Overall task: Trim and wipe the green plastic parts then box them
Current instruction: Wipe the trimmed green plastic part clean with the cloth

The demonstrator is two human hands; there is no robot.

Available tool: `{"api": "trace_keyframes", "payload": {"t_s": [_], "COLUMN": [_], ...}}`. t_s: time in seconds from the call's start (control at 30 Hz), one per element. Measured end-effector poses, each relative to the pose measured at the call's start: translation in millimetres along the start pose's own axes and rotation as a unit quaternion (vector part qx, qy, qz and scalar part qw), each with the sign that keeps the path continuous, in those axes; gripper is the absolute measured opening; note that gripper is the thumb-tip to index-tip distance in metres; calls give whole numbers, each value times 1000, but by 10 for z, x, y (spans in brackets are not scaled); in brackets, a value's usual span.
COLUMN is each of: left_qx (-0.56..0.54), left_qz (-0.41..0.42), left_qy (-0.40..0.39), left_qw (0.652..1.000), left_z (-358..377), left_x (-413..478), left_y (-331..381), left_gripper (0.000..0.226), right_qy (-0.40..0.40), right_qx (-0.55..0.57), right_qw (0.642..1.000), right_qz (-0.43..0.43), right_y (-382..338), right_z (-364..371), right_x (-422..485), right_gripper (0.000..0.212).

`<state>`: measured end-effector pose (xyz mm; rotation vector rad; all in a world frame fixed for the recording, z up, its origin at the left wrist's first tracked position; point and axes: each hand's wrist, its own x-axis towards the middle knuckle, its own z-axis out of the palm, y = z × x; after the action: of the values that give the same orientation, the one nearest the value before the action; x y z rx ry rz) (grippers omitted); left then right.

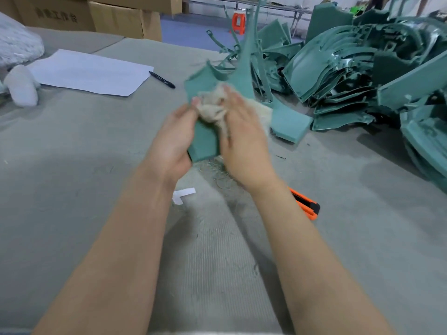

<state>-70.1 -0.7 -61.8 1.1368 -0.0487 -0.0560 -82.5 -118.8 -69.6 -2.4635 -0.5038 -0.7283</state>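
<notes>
A curved green plastic part [202,81] is held above the grey table, in the middle of the view. My left hand [172,141] grips its lower left edge from the side. My right hand [242,139] presses a crumpled beige rag [212,106] against the part's face; the fingers look fairly straight but blurred. A second green part [289,122] lies flat just right of my hands. A big heap of green plastic parts [358,68] fills the right side of the table.
An orange utility knife [306,204] lies by my right forearm. Trimmed shavings [217,175] and a white paper scrap [182,194] sit under my hands. A white sheet [92,71] and black pen [162,79] lie at left; cardboard boxes [116,18] stand behind.
</notes>
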Motion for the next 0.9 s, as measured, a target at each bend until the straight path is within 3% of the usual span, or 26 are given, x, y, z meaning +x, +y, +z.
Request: {"api": "trace_keyframes", "payload": {"t_s": [0.07,0.13,0.17,0.23,0.3,0.33,0.37,0.4,0.47,0.53,0.6,0.7,0.77,0.83,0.9], "left_qx": [52,52,36,0,-16,-19,-15,2,44,20,-91,-189,-130,-65,-35], "left_qz": [-14,-41,-52,-69,-100,-122,-147,-169,-196,-193,-151,-90,-78,-79,-82], "left_qy": [-34,-66,-79,-95,-95,-96,-101,-103,-85,-65,-77,-126,-143,-79,-8], "left_qw": [998,996,995,993,990,988,984,980,976,979,981,970,978,992,996], "left_z": [25,-16,-52,-99,-120,-133,-138,-145,-154,-152,-137,10,184,311,315], "left_x": [-54,-75,-71,-54,-53,-56,-68,-84,-93,-93,-90,-160,-193,-182,-132], "left_y": [-61,-61,-40,-5,11,1,-7,-9,-9,18,49,41,-96,-216,-247], "left_gripper": [27,26,26,26,25,25,25,24,21,19,30,64,52,27,18], "right_qy": [46,76,111,207,261,240,200,154,82,95,166,259,280,272,261], "right_qx": [17,102,187,413,599,652,676,674,613,568,559,590,603,597,588], "right_qw": [991,950,908,765,625,596,600,629,715,750,734,662,631,631,632], "right_qz": [123,285,359,449,426,402,377,355,328,327,349,384,398,414,432], "right_y": [240,438,528,590,585,545,503,460,402,378,400,464,477,446,435], "right_z": [-93,-237,-311,-458,-549,-566,-566,-552,-498,-464,-452,-388,-301,-222,-164], "right_x": [35,-4,-34,-90,-86,-67,-55,-53,-78,-79,-59,-30,-25,-28,-26], "right_gripper": [36,28,26,23,17,17,17,15,10,12,13,11,6,4,6]}}
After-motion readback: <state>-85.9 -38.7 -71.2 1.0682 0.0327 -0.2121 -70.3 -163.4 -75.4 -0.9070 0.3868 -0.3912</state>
